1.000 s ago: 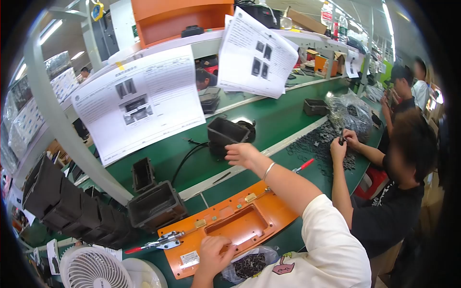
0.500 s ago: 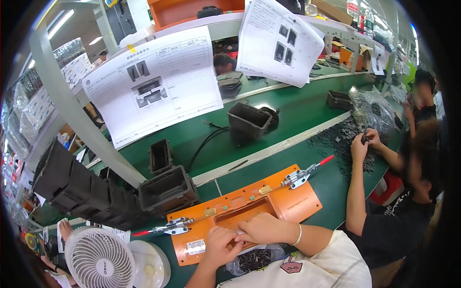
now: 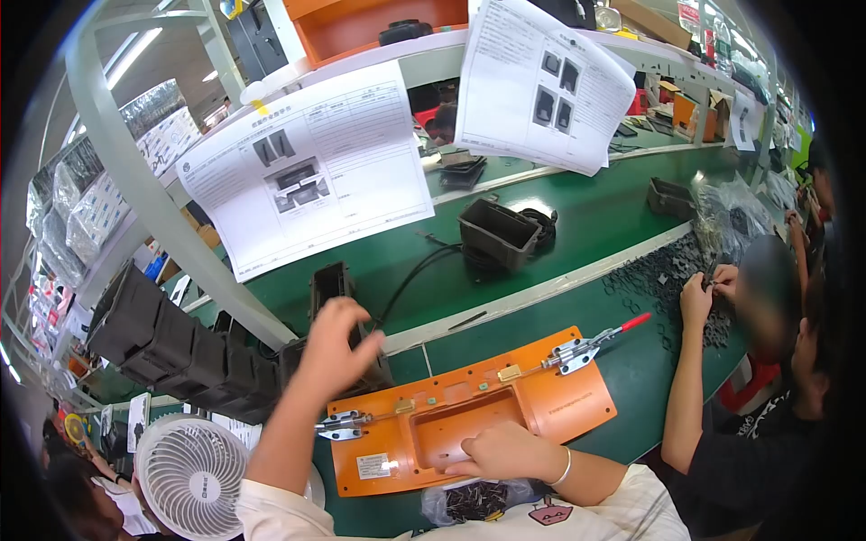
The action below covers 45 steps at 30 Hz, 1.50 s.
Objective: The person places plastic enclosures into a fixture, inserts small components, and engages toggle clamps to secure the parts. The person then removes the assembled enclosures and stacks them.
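Observation:
My left hand (image 3: pixel 341 344) is raised over the near dark plastic box (image 3: pixel 377 371), which it partly hides. Its thumb and fingers are apart, with nothing seen between them. Behind it stands a narrower dark box (image 3: pixel 330 281). My right hand (image 3: pixel 505 453) is over the front of the orange fixture (image 3: pixel 568 401), at the edge of its recess. Its fingers are curled in, and whatever they may hold is too small to tell. Close below that hand, a clear plastic bag (image 3: pixel 435 507) holds small dark screw-like pieces (image 3: pixel 476 501).
Toggle clamps (image 3: pixel 577 354) with red handles sit on the fixture. Stacked dark boxes (image 3: pixel 185 347) and a white fan (image 3: pixel 191 473) stand at left. Another box (image 3: pixel 498 233) with a cable lies beyond. A co-worker's hands (image 3: pixel 708 293) work by loose black parts (image 3: pixel 645 270) at right.
My left hand has left the fixture and my right hand, moving up and left to the near dark box. My right hand stays over the fixture. The view has shifted slightly.

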Available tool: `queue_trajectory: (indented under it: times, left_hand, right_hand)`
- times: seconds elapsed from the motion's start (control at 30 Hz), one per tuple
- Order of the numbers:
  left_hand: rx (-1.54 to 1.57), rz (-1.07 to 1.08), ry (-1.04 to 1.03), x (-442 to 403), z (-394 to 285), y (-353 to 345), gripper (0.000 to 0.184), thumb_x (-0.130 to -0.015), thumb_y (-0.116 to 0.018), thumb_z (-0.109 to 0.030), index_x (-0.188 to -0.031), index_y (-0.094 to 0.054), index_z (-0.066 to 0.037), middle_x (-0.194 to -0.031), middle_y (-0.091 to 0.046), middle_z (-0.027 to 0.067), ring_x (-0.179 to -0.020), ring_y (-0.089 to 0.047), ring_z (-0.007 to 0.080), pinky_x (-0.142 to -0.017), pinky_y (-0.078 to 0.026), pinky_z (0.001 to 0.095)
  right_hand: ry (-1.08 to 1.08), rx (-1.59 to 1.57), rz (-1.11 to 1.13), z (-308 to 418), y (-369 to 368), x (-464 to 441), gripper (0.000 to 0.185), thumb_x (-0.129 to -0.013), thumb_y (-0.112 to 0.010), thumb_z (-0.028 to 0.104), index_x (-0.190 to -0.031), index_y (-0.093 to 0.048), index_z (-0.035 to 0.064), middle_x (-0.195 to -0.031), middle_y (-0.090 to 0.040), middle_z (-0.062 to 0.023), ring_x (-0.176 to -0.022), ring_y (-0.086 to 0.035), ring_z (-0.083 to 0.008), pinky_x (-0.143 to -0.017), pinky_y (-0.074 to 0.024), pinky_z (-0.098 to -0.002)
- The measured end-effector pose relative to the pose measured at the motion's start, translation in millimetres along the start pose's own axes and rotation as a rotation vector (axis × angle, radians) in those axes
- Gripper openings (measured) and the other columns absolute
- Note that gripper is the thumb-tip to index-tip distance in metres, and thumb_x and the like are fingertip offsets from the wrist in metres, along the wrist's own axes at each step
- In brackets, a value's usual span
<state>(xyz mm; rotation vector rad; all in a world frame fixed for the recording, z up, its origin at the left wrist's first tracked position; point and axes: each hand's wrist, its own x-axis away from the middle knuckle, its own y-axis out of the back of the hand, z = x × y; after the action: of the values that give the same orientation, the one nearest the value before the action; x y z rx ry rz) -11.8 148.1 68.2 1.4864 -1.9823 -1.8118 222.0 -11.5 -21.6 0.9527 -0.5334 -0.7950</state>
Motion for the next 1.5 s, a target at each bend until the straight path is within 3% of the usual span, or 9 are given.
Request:
queue_trajectory:
  times: [0.2,0.43,0.57,0.67,0.83,0.93,1.2,1.33,1.5]
  left_hand:
    - [-0.155,0.532,0.697,-63,126,-35,0.062,-0.083,-0.064,-0.051,-0.119,-0.059,-0.001,-0.122,-0.059,0.0214,-0.108,-0.059,0.0332,-0.09,-0.047,0.0409]
    - [-0.2,1.161,0.626,-79,145,-52,0.077,-0.083,-0.051,-0.07,-0.139,-0.049,-0.017,-0.144,-0.046,0.0099,-0.136,-0.038,0.0277,-0.112,-0.028,0.0404]
    - [-0.137,1.053,0.583,-80,171,-63,0.041,-0.077,-0.073,-0.029,-0.115,-0.069,-0.014,-0.122,-0.064,0.0095,-0.118,-0.057,0.0253,-0.099,-0.044,0.0346]
    - [-0.2,0.304,0.274,-80,186,-75,0.029,-0.07,-0.063,0.002,-0.097,-0.071,-0.007,-0.098,-0.07,0.0121,-0.091,-0.067,0.0235,-0.083,-0.052,0.0332]
    - [0.37,0.031,0.637,-109,81,-47,0.031,-0.08,-0.066,-0.008,-0.11,-0.067,-0.009,-0.099,-0.067,0.0041,-0.081,-0.06,0.0141,-0.075,-0.05,0.0277]
    - [0.461,-0.12,0.232,-107,58,-63,0.033,-0.082,-0.062,-0.004,-0.114,-0.065,-0.004,-0.102,-0.064,0.004,-0.079,-0.057,0.011,-0.074,-0.047,0.0257]
    - [0.444,0.201,-0.067,-47,-131,-2,0.029,-0.08,-0.056,0.001,-0.106,-0.067,-0.002,-0.075,-0.052,0.0066,-0.067,-0.052,0.0146,-0.062,-0.043,0.0265]
    - [0.464,0.397,-0.041,-15,-163,13,0.03,-0.079,-0.055,0.004,-0.107,-0.067,-0.001,-0.074,-0.05,0.0073,-0.065,-0.05,0.0155,-0.06,-0.041,0.0264]
    - [0.517,0.426,0.009,9,-173,3,0.031,-0.082,-0.058,0.004,-0.113,-0.064,0.001,-0.075,-0.049,0.0066,-0.066,-0.048,0.0146,-0.06,-0.04,0.0249]
  right_hand:
    - [0.0,-0.01,-0.011,-3,-5,2,0.053,-0.09,-0.051,0.055,-0.078,-0.071,0.0068,-0.067,-0.065,-0.0162,-0.061,-0.065,-0.034,-0.056,-0.0522,-0.0443]
    - [0.023,-0.07,0.0,-3,0,4,0.056,-0.091,-0.049,0.055,-0.072,-0.067,0.006,-0.064,-0.063,-0.0166,-0.064,-0.064,-0.0364,-0.057,-0.0511,-0.0453]
    - [0.046,-0.072,-0.022,-5,-2,4,0.056,-0.091,-0.049,0.054,-0.071,-0.067,0.0054,-0.061,-0.061,-0.0169,-0.062,-0.064,-0.0363,-0.055,-0.0506,-0.045]
    - [0.016,-0.064,0.004,-4,-2,3,0.054,-0.091,-0.049,0.054,-0.071,-0.067,0.0062,-0.061,-0.061,-0.017,-0.062,-0.064,-0.0362,-0.055,-0.0506,-0.0451]
    - [0.04,-0.072,-0.039,-3,2,6,0.052,-0.091,-0.05,0.052,-0.07,-0.068,0.0076,-0.06,-0.061,-0.0158,-0.06,-0.063,-0.0353,-0.053,-0.0502,-0.0444]
    - [0.065,-0.063,-0.064,-3,4,6,0.051,-0.091,-0.051,0.051,-0.069,-0.068,0.0077,-0.059,-0.061,-0.0152,-0.059,-0.063,-0.0348,-0.052,-0.0497,-0.0441]
    - [-0.074,-0.121,-0.288,-2,2,8,0.055,-0.086,-0.057,0.052,-0.074,-0.064,-0.0006,-0.064,-0.062,-0.0196,-0.061,-0.062,-0.0392,-0.057,-0.0499,-0.0465]
    - [-0.02,-0.599,-0.879,-7,-7,6,0.026,-0.087,-0.053,0.004,-0.112,-0.053,-0.0009,-0.094,-0.064,-0.0196,-0.083,-0.066,-0.0306,-0.073,-0.0525,-0.0392]
    - [0.058,-1.418,-1.015,-32,-8,4,0.024,-0.102,-0.044,0.021,-0.118,-0.047,0.0032,-0.105,-0.06,-0.0099,-0.093,-0.059,-0.0158,-0.083,-0.0489,-0.0286]
